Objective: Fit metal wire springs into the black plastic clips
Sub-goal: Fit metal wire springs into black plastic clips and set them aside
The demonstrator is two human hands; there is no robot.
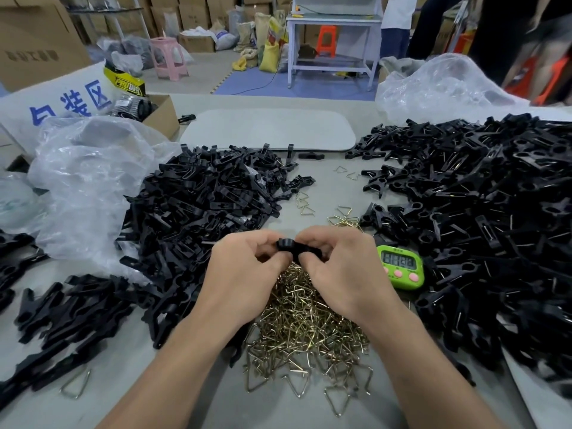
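My left hand and my right hand meet at the middle of the table, both pinching one black plastic clip between thumbs and curled fingers. Whether a spring sits in that clip is hidden by my fingers. Just below the hands lies a heap of brass-coloured triangular wire springs. A big pile of black clip parts lies to the left, and a wider pile of black clips with wire showing spreads to the right.
A green timer sits by my right hand. Clear plastic bags lie at the left and back right. A grey mat lies at the back, a cardboard box at back left. People stand beyond the table.
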